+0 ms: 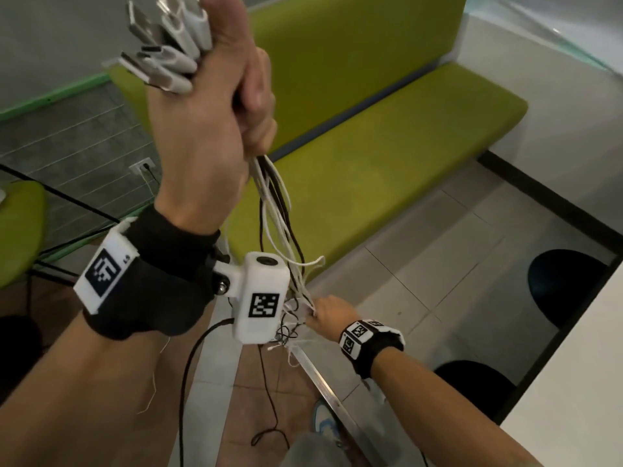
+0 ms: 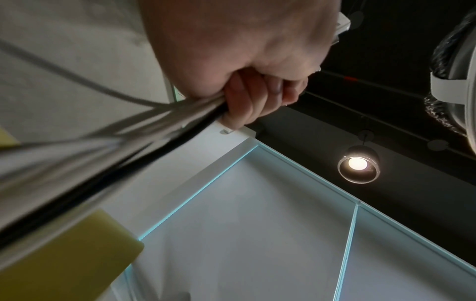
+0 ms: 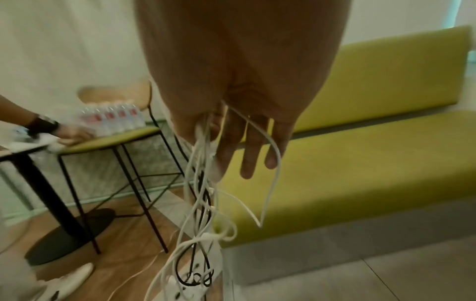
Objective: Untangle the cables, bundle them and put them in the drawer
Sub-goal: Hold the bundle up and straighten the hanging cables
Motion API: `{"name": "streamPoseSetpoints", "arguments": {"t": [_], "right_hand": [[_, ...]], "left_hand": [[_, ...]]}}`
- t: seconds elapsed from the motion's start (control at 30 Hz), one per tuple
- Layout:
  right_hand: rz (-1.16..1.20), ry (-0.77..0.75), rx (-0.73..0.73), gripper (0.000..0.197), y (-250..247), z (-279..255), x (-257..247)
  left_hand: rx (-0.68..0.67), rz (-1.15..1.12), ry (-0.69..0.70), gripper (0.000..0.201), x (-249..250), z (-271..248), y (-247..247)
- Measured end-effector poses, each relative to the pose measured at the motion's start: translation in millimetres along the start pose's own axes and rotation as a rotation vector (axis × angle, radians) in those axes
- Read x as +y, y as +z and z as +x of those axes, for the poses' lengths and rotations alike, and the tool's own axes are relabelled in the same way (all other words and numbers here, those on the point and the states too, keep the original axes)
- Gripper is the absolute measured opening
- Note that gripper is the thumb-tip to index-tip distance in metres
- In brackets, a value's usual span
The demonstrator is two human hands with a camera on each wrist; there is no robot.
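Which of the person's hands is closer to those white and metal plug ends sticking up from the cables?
Left. The left hand grips the white and black cables right below the white and metal plug ends. The right hand is far lower, at the hanging tangle.

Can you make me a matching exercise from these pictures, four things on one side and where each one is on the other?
Things:
1. left hand
2. right hand
3. cable plugs
4. green bench

Places:
A. low, in the hanging strands
B. sticking out above the raised fist
C. behind the cables
D. raised high, gripping the bundle

Pairs: 1-D, 2-A, 3-B, 4-C
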State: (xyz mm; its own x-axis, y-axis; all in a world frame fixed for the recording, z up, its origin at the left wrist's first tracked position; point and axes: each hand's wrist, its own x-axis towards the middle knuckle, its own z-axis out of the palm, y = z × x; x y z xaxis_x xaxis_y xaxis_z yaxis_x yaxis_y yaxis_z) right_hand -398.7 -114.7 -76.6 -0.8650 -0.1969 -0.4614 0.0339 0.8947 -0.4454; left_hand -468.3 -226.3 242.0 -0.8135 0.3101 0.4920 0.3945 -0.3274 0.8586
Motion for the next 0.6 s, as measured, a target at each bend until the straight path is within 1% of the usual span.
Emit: {"name": "streamPoseSetpoints", "arguments": {"t": [0.07,0.17,0.3,0.37,0.43,0.5,0.53,0.57,0.6], "right_hand": [[-0.011,0.080,0.001,0.026,7,-2,21],[-0.078,0.151,0.000,0.025,13,-9,44],[-0.081,0.337,-0.038,0.025,20,-17,74],[-0.106,0.388,-0.053,0.025,20,-25,88],[-0.086,0.398,-0.050,0.025,13,-31,95],[0.033,0.374,-0.016,0.036,1,-34,93],[0.118,0.348,0.021,0.043,-8,-36,88],[0.186,0.298,0.097,0.046,-17,-39,82],[0.245,0.226,0.219,0.043,-29,-45,74]], "left_hand": [[0.019,0.041,-0.024,0.039,-4,-4,0],[0.038,0.076,-0.042,0.044,-9,-6,1],[0.030,0.064,-0.012,0.041,-6,-3,0],[0.029,0.058,-0.016,0.043,-5,-4,4],[0.034,0.065,-0.022,0.047,-8,-7,12],[0.022,0.048,-0.037,0.038,-13,-11,22],[0.024,0.038,-0.053,0.037,-17,-13,27],[0.036,0.032,-0.068,0.037,-21,-14,31],[0.052,0.030,-0.082,0.038,-25,-15,35]]}}
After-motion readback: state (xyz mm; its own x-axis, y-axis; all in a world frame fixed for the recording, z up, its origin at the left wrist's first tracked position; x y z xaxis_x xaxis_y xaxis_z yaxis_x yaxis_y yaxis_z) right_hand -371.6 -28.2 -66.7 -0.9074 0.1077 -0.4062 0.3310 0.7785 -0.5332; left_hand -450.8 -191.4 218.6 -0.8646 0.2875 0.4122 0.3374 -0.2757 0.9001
